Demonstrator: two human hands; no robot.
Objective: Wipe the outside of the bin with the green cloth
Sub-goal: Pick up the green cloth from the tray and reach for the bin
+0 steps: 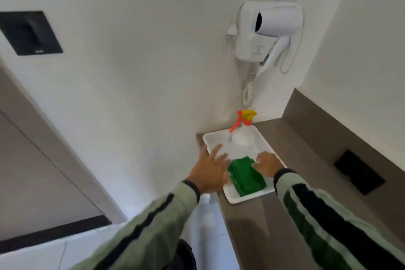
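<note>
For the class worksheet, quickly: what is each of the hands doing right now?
Left hand: open, fingers spread, holding nothing.
Right hand: fingers curled at the cloth on the tray; grip cannot be told.

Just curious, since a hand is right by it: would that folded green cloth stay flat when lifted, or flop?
The green cloth would probably flop and unfold: it lies in soft stacked folds. It looks light, and should slide easily on the smooth white tray.

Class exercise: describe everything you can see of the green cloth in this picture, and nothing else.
The green cloth is bright green, looks like soft fabric, and is folded into a thick, roughly rectangular stack with layered edges showing on its left side. It lies flat in the near end of a white tray on a brown counter. The right hand rests at its right edge; the left hand, fingers spread, is beside its left edge.
</note>
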